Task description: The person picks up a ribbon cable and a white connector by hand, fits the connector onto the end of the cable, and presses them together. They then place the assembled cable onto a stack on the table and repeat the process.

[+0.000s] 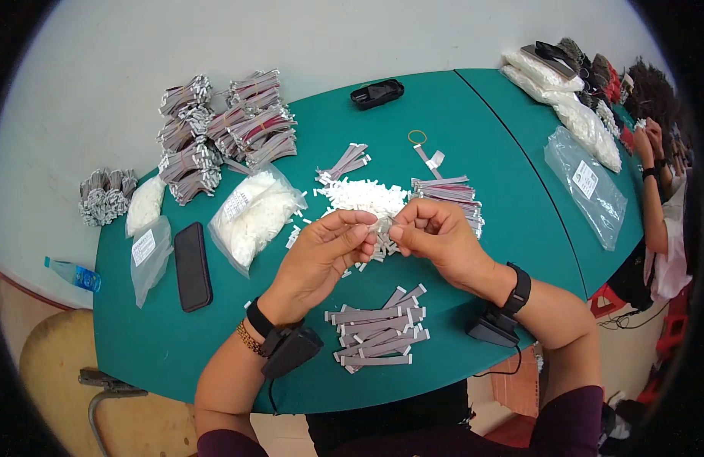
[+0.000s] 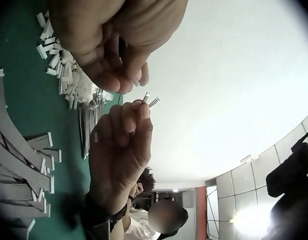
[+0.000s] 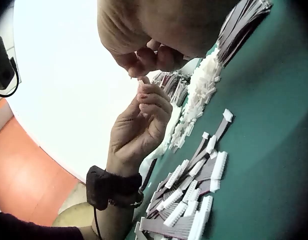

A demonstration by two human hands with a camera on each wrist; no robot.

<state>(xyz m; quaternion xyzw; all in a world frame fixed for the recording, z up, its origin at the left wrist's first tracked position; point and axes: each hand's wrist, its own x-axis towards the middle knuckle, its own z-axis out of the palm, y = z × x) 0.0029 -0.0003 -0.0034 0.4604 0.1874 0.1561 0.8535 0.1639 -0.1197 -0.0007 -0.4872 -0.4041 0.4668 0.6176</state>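
My left hand and right hand meet fingertip to fingertip over a heap of white connector housings. Between the left thumb and forefinger is a small white connector housing. The right hand pinches a short ribbon cable, most of it hidden in the fingers; its thin wire ends with metal terminals stick out past the thumb toward the left fingertips. Close below the hands lies a loose pile of grey ribbon cables with white connectors on their ends. A bundle of grey and dark red cables lies beyond the right hand.
Tied cable bundles are stacked at the back left. A bag of white housings, a black phone and a flat plastic bag lie at left. Another plastic bag lies at right, near another person's arm.
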